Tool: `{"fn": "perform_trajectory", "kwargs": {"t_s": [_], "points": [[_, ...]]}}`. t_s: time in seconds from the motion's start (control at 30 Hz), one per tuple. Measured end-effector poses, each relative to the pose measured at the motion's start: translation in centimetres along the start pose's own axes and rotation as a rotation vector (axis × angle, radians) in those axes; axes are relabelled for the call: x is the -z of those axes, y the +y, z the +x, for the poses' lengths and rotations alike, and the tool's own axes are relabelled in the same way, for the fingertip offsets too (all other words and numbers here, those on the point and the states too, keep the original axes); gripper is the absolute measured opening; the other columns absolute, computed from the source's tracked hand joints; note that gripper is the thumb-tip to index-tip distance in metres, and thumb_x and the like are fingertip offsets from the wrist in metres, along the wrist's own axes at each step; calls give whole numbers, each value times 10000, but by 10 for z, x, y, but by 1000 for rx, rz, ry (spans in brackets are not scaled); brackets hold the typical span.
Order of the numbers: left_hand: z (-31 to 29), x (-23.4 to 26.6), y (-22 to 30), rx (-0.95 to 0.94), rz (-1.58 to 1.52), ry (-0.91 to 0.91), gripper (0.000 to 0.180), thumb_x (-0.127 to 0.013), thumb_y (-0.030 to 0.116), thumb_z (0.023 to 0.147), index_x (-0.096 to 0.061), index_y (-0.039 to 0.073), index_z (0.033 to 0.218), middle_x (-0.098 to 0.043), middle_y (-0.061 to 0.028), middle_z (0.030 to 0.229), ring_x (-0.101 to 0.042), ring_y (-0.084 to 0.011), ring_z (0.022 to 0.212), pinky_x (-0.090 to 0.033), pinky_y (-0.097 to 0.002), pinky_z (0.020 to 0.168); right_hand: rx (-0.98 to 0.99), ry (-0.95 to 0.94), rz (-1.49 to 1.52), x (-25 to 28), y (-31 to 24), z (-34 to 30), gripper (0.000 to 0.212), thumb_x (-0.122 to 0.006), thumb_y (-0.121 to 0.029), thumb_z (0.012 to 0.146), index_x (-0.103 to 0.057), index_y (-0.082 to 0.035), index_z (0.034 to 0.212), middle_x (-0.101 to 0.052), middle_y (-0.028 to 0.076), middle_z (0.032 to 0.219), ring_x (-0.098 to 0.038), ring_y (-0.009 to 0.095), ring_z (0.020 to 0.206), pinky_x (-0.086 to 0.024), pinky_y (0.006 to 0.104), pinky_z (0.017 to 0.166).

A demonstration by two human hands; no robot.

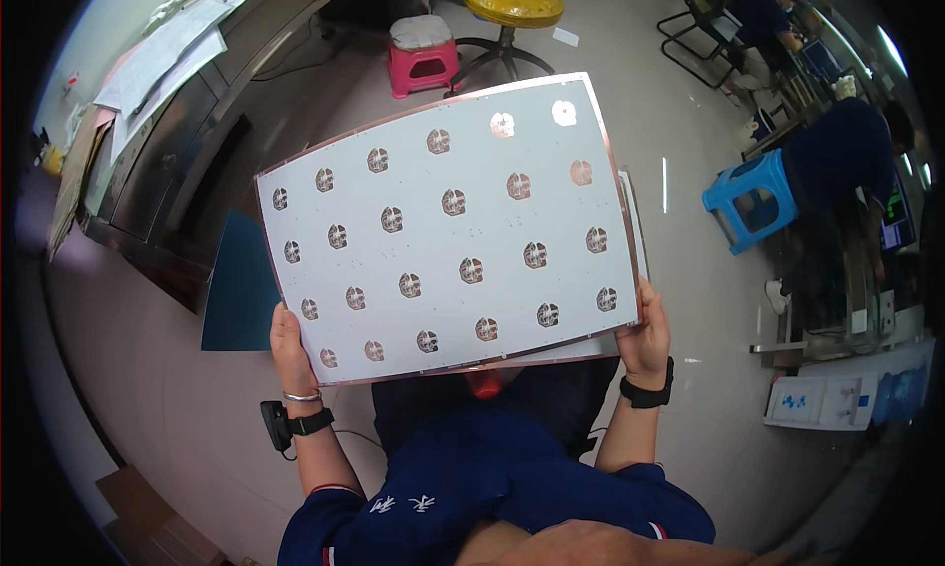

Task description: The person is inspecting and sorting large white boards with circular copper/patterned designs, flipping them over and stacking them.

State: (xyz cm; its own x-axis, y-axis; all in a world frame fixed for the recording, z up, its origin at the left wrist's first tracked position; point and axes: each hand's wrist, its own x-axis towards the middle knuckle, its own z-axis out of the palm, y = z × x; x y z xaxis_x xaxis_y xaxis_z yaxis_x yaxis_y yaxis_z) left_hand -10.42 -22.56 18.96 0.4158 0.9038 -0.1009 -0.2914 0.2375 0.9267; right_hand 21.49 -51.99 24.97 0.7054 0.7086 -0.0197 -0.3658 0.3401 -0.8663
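Out in front of me I hold a large pale circuit board panel (423,241), tilted with its right end higher. Its rim is copper-coloured, and rows of small rounded copper patterns cover its face. At least one more panel (583,350) lies under it, showing past the right and lower right edges. My left hand (289,349) grips the lower left edge, fingers hidden behind. My right hand (646,335) is closed around the lower right edge, its thumb at the side. Below the panel's lower edge, a red thing (483,384) shows in part; its kind is unclear.
Papers (162,59) lie on a metal bench at far left. A dark teal board (236,288) stands beside the panel. A pink stool (423,59) and yellow round stool (512,2) are ahead. At right are a blue stool (753,202), a water dispenser (822,401) and people at benches.
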Motion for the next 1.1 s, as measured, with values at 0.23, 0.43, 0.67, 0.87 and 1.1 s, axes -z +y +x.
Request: {"fn": "perform_trajectory", "kwargs": {"t_s": [0.23, 0.43, 0.67, 0.87, 1.1], "points": [[3, 4, 2, -40, 21, 6, 280, -421, 229, 953, -485, -9, 1084, -603, -74, 992, -585, -113, 862, -481, -238, 754, -7, -34, -57, 9, 1, 2, 579, -363, -371, 941, -348, 111, 1260, -521, 165, 1176, -522, 189, 1074, -417, 309, 907], [5, 7, 10, 44, -69, -47, 299, -416, 231, 953, -469, -14, 1115, -591, -81, 1021, -581, -122, 896, -475, -248, 784, -60, -143, -106, 14, 1, 12, 623, -401, -401, 925, -337, 110, 1275, -507, 157, 1195, -500, 190, 1087, -391, 304, 918], [1, 35, 19, 246, -547, -174, 492, -313, 380, 963, -407, -6, 1253, -496, -115, 1243, -481, -202, 1132, -377, -327, 973, -266, -100, -211, -31, 2, 17, 511, -485, -263, 877, -386, 89, 1234, -529, 162, 1127, -534, 210, 1012, -426, 310, 859], [-18, 3, -12, 47, -898, -80, 562, -333, 446, 937, -304, 56, 1340, -432, -145, 1301, -451, -238, 1171, -401, -369, 965, -171, -131, -168, -108, 62, 19, 407, -441, -165, 903, -381, 77, 1226, -509, 150, 1143, -520, 192, 1010, -428, 304, 851], [-30, 10, -52, 110, -683, 180, 410, -402, 172, 941, -298, 39, 1314, -447, -147, 1271, -490, -246, 1141, -441, -381, 942, -558, -653, -214, -174, 85, 0, 534, -464, -178, 925, -211, 14, 1354, -481, 181, 1209, -557, 230, 1019, -493, 300, 811]]}}
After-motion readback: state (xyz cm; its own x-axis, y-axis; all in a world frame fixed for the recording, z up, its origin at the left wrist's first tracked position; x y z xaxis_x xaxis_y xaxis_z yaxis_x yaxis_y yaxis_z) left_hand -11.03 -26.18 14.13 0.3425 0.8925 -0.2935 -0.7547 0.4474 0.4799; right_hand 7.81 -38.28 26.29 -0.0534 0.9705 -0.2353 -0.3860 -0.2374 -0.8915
